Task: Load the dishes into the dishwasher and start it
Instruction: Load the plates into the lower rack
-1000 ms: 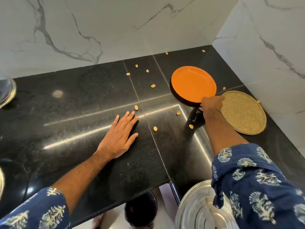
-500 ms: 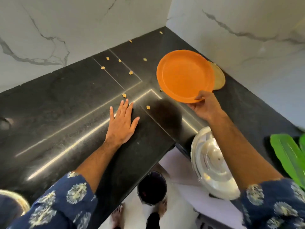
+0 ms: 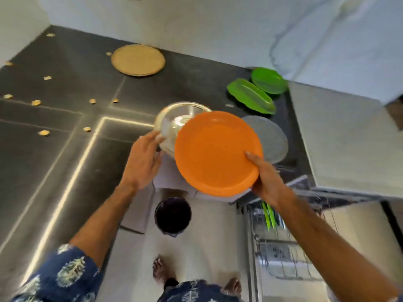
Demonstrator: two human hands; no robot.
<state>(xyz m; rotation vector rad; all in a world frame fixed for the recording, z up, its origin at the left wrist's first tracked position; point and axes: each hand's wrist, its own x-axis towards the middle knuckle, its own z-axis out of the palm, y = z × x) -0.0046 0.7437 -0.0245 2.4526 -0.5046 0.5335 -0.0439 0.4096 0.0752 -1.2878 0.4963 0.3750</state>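
Because the right hand (image 3: 265, 182) pinches the plate (image 3: 218, 152) at one rim edge only, the plate may tip or slip off, judging by the grip. It may also strike the steel bowl (image 3: 174, 125) just beside it. The left hand (image 3: 141, 162) is spread, near the bowl; contact cannot be confirmed. The plate is orange, round, shallow, apparently clean, held above the tabletop (image 3: 54, 138) edge, left of the open dishwasher (image 3: 283, 253).

White marble wall (image 3: 218, 29) with grey veining behind L-shaped black stone counter (image 3: 54, 149); bright light streaks reflecting along counter joints; pale tiled floor (image 3: 207, 236) below; dark round bin (image 3: 172, 215) standing on floor by counter edge.
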